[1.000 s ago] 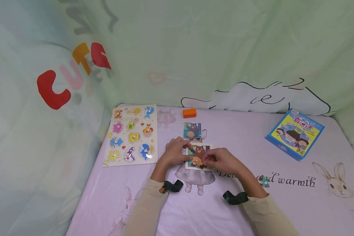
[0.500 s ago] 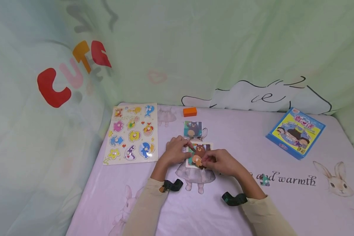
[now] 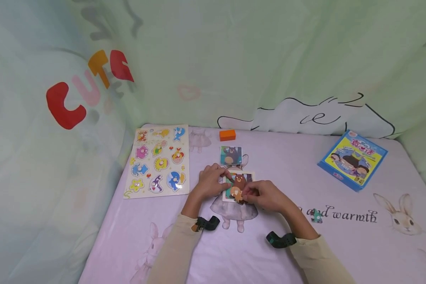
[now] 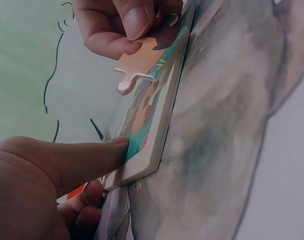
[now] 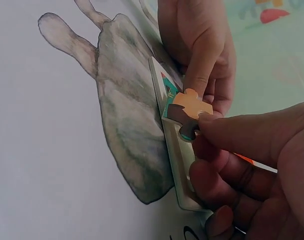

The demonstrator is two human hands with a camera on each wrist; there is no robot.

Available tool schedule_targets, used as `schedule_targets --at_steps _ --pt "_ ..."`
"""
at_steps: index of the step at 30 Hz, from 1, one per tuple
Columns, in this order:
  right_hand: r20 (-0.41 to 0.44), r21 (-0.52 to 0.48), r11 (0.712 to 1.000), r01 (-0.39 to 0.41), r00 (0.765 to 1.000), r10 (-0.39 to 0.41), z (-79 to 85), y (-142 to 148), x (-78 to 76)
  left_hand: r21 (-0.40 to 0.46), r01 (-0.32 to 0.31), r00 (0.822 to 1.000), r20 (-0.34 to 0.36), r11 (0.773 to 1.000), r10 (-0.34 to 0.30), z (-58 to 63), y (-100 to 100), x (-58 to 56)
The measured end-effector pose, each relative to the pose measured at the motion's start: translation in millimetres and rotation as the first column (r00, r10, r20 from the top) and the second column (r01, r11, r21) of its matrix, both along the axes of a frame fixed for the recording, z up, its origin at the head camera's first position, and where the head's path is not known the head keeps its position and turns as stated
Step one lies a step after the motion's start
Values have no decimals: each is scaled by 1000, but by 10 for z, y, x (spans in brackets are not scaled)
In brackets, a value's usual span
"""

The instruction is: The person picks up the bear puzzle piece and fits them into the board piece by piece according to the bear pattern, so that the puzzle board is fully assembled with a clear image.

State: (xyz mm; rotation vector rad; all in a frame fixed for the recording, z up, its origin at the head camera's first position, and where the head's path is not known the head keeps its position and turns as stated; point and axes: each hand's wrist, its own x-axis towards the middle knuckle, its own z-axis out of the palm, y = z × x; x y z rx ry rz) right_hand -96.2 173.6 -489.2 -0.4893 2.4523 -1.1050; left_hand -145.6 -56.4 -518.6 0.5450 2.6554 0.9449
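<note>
A small framed jigsaw puzzle (image 3: 228, 200) with a brown bear picture lies on the table in the head view. My left hand (image 3: 210, 181) holds its left side, the thumb (image 4: 109, 152) on the face and the other fingers curled at the edge. My right hand (image 3: 268, 195) pinches a jigsaw piece (image 5: 191, 106), tan, dark brown and teal, between thumb and fingertips. In the left wrist view this piece is tilted over the lower right part of the frame, above a bare gap. Whether its far edge touches the puzzle is unclear. Just beyond lies a bear picture card (image 3: 230, 156).
One loose teal jigsaw piece (image 3: 316, 216) lies to the right on the printed tablecloth (image 3: 241, 252). A sea-animal knob puzzle board (image 3: 157, 161) is at the left, an orange block (image 3: 227, 135) at the back. The blue and yellow box (image 3: 354, 160) stands at the right.
The right hand has shifted very slightly toward the person with the piece, which is tilted a little more. My left hand stays on the framed puzzle. Other things lie as before.
</note>
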Motion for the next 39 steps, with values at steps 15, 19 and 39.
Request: schedule_targets --at_steps 15,19,39 --pt "-152 121 991 57 988 -38 27 -97 -79 5 -3 1000 8 1000 3 8 6 -12" --pt "-157 132 990 44 987 -23 32 -115 -100 3 -6 1000 15 1000 6 12 3 -12" --pt "-101 210 962 172 983 -153 -36 -72 -183 -35 -11 999 35 999 12 29 21 -9"
